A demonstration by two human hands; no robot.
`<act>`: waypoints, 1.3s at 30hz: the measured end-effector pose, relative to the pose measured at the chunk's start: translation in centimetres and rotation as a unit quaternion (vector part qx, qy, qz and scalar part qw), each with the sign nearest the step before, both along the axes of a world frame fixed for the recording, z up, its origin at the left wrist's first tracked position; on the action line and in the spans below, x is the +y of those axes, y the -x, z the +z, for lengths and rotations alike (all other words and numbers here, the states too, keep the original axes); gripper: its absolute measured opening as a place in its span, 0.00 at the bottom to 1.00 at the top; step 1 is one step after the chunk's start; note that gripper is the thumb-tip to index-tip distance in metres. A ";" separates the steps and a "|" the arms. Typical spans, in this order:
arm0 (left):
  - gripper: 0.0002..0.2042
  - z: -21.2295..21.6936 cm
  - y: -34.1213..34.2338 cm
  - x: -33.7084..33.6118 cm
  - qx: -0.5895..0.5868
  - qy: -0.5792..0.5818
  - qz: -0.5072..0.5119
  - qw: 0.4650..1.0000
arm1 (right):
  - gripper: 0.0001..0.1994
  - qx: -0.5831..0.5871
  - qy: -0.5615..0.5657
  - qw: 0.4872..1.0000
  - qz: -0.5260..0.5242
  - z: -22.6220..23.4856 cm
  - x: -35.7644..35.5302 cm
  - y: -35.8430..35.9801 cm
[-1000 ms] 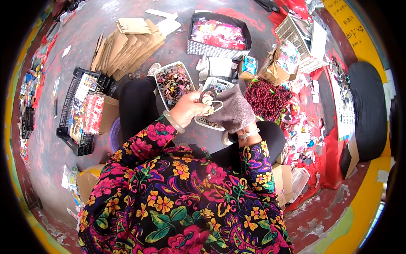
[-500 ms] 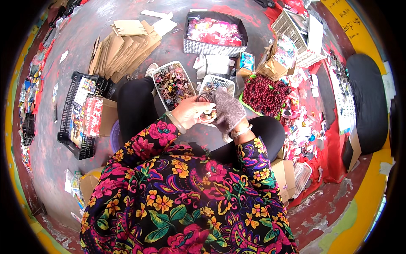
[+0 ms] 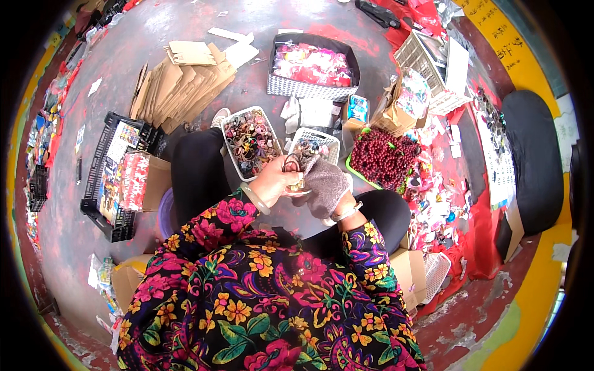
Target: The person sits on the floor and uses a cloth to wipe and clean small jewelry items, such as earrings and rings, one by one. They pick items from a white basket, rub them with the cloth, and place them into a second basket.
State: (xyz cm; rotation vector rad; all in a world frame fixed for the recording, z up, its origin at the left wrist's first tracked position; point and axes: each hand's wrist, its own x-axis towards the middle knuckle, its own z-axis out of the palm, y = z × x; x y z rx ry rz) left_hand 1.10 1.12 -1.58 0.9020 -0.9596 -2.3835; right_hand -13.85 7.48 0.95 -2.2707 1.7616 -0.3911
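Observation:
My left hand (image 3: 271,183) is closed in a pinch on dark looped bands (image 3: 292,162) that look like hair ties. A grey-brown cloth (image 3: 329,181) covers most of my right hand (image 3: 346,203), which is bent toward the left one; the cloth's edge meets the bands. Its fingers are hidden under the cloth. Small pale and gold-coloured bits show between the hands, too small to name. Just beyond them stand a white tray (image 3: 273,128) full of mixed hair ties and a smaller white basket (image 3: 335,150) with more small pieces.
Dark red beads (image 3: 385,157) are heaped right of the baskets. Farther off is a patterned bin (image 3: 309,91) of pink packets. Folded cardboard (image 3: 179,93) and a black crate (image 3: 93,207) lie left. An open carton (image 3: 391,114) and scattered small goods (image 3: 433,207) lie right.
My right hand and the cloth have come slightly nearer to me and lower, and the cloth has changed shape. My left hand keeps its pinch. The whole view has shifted a little.

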 end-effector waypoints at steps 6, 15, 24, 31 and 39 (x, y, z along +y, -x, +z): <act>0.06 0.3 -0.5 -0.1 -0.043 -0.034 -0.093 0.994 | 0.12 0.062 -0.060 0.996 -0.003 1.3 0.2 0.2; 0.05 0.6 -0.3 0.2 -0.079 -0.041 -0.145 0.985 | 0.15 -0.049 0.112 0.992 -0.019 -3.6 0.4 0.6; 0.02 -1.3 -0.1 0.2 0.052 -0.100 -0.051 0.992 | 0.18 -0.240 0.068 0.968 -0.035 -4.7 1.1 1.2; 0.03 -2.4 0.1 -0.4 0.126 -0.182 0.042 0.974 | 0.20 -0.157 0.186 0.969 0.049 -3.4 0.3 1.2; 0.01 -3.1 -0.3 -1.2 0.178 -0.207 0.112 0.955 | 0.15 -0.214 0.139 0.967 -0.006 -2.8 0.9 0.9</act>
